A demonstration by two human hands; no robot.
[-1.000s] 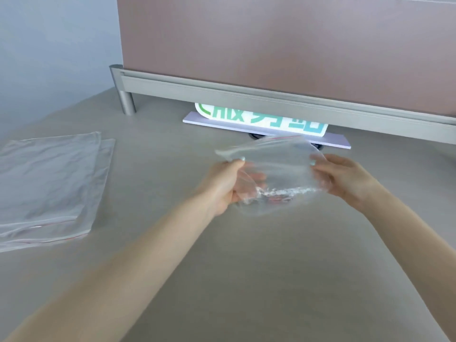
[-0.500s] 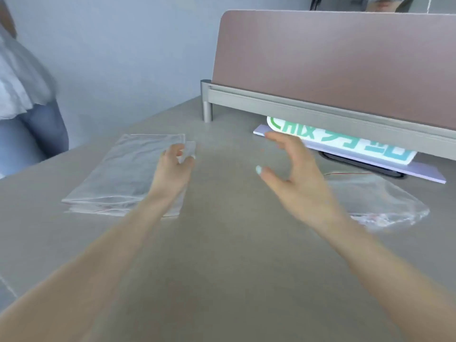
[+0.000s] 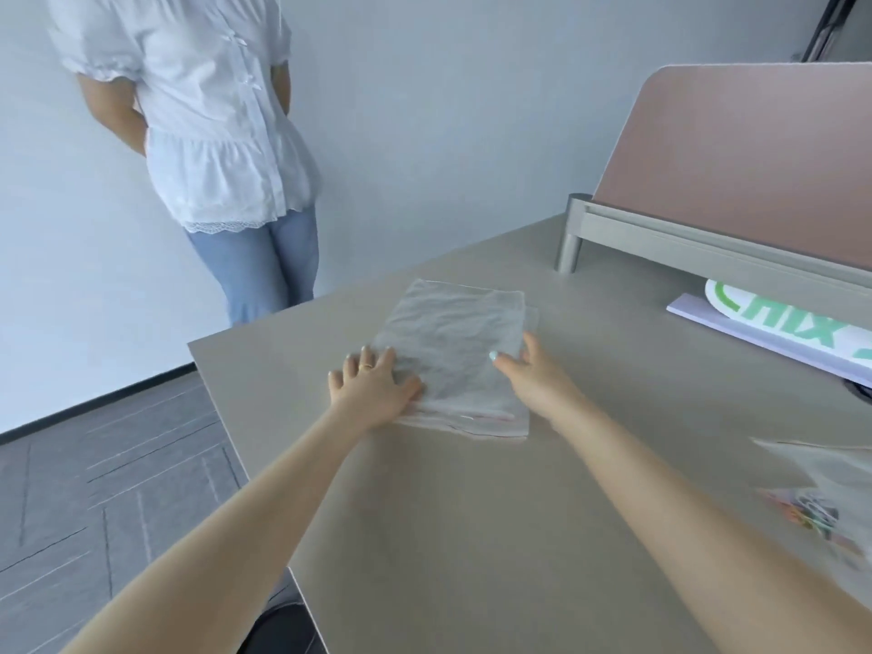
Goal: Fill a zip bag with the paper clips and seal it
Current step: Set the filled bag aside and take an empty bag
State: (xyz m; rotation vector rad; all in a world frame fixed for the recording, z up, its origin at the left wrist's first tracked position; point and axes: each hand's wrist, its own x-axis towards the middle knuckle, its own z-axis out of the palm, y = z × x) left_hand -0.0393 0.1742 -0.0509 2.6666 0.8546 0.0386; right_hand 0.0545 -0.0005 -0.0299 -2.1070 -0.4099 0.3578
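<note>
A stack of empty clear zip bags (image 3: 455, 342) with red seal lines lies flat on the beige table (image 3: 472, 535). My left hand (image 3: 373, 384) rests on the stack's near left corner with fingers spread flat. My right hand (image 3: 533, 375) lies on the stack's right edge, fingers straight and thumb out. A filled zip bag (image 3: 830, 493) holding coloured paper clips (image 3: 811, 512) lies on the table at the far right, apart from both hands.
A pink desk divider (image 3: 755, 172) on a grey rail stands at the back right, with a white-and-green sign (image 3: 774, 330) under it. A person in a white blouse (image 3: 207, 110) stands by the wall beyond the table's left corner. The table edge runs along the left.
The filled bag was let go and now lies at the right. Both hands moved left onto the stack of empty bags, and my view turned left.
</note>
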